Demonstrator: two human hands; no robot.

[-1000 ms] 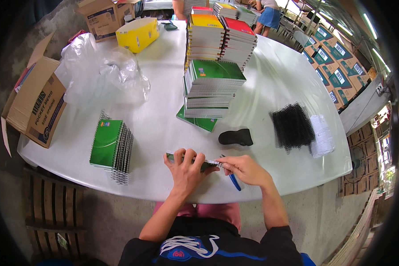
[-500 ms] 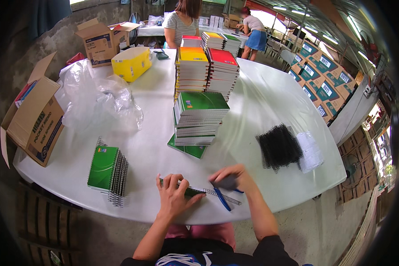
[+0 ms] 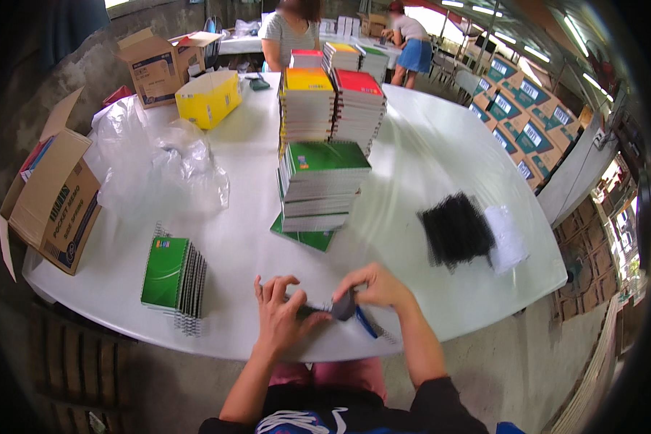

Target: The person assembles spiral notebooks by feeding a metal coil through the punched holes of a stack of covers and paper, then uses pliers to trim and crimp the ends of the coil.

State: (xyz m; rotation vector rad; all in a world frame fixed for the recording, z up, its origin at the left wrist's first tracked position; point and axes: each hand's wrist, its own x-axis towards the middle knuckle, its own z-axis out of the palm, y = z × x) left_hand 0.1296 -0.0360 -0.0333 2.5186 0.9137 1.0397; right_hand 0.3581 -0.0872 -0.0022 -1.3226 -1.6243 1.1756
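Note:
At the table's near edge, the curled fingers of my left hand (image 3: 281, 315) grip a green notebook (image 3: 312, 312), seen nearly edge-on and mostly hidden. In my right hand (image 3: 375, 288) is a dark grey, flat, rounded piece (image 3: 343, 306), blurred, pressed at the notebook's right end; its kind is unclear. A blue-handled tool (image 3: 367, 322) lies just beneath the right hand, its head hidden. The end of a wire coil (image 3: 388, 337) shows beside it.
Spiral-bound green notebooks (image 3: 165, 273) are piled at left. Taller notebook stacks (image 3: 322, 188) stand mid-table. Black coils (image 3: 456, 230) and a white bundle (image 3: 506, 239) lie right. Plastic wrap (image 3: 159, 166), a carton (image 3: 65, 210) and a yellow box (image 3: 210, 100) occupy the left. Two people are beyond.
My right hand has moved left with the dark grey piece, bringing it against the notebook's end and over the coil. My left hand stays at the notebook. The view has shifted slightly.

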